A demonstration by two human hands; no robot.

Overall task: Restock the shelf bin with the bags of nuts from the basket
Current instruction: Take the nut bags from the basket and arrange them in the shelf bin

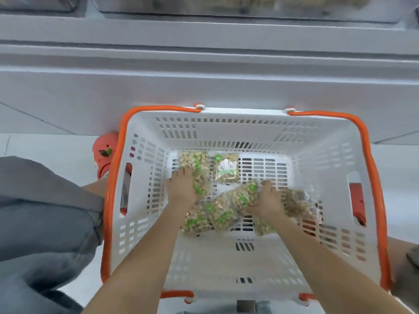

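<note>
Several bags (221, 214) of nuts lie loose on the floor of the basket (326, 155), most heaped toward the near side, overlapping; one flat bag (226, 169) lies apart near the far wall. Exact count unclear: the pile is blurred and partly covered by the hands.

Left hand (182, 185): palm down on a bag at the left of the pile, fingers spread over it; whether they have curled under an edge, cannot tell. Right hand (267, 201): fingers curled round a clump of bags at the middle right, thumb pressing in, so it is grasping them.

Handling, judged: clear film pouches, small, light, soft. Contents shift, so a bag sags if taken by a corner. Film looks glossy and probably slippery; stacked bags may slide off each other. Nuts can crack under hard squeezing. Best hold: across the body of the bag, fingers beneath and thumb above, or a few gathered between both hands.

Basket is white slotted plastic with orange rim and handles, standing on a pale floor against the base of a grey shelf unit (204, 64). The bin (249, 7) shows only as a blurred clear edge at the top of view. An orange shoe (105, 152) and a grey trouser leg (45, 200) lie left of the basket.
</note>
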